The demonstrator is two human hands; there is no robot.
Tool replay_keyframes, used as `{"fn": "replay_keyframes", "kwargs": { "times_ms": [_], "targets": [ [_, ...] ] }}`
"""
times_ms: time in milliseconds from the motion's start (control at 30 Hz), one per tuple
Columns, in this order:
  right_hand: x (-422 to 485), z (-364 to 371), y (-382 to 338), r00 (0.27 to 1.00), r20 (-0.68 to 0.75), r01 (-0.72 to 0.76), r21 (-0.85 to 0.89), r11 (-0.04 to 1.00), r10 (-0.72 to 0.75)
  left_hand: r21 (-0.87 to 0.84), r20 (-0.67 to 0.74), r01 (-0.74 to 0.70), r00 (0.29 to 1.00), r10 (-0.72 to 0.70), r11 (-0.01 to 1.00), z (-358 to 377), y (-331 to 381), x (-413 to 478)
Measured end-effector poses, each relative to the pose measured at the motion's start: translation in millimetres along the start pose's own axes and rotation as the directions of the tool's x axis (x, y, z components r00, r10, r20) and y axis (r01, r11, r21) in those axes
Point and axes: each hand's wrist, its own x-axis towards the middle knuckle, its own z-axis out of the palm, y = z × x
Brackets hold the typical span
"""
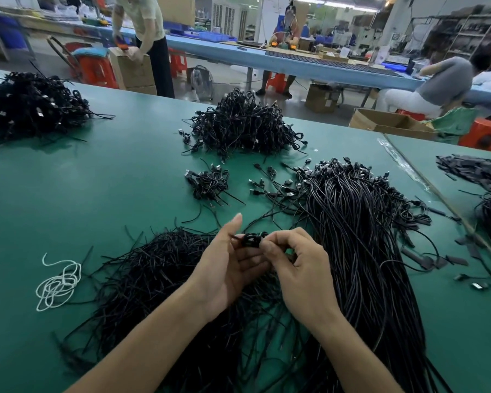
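Observation:
Between both hands sits a small coiled black cable (251,239) above the green table (102,177). My left hand (227,265) supports it from the left, palm turned inward with its fingers fairly straight. My right hand (295,265) pinches the coil with curled fingers. Under my hands lies a heap of black cable ties (153,273). To the right stretches a long bundle of uncoiled black cables (357,236) with their plugs at the far end.
A small pile of coiled cables (209,182) and a bigger one (244,123) lie further back, and another heap (31,106) sits far left. White string (58,285) lies at left. People work at a blue bench (295,63) behind.

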Motion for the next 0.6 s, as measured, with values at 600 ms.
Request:
{"fn": "replay_keyframes", "kwargs": {
  "times_ms": [600],
  "targets": [
    [22, -2, 54, 0.95, 0.143, -0.222, -0.32, 0.921, 0.278, 0.652, 0.187, -0.376, 0.921, 0.341, 0.659, -32, 33, 45]
  ]
}}
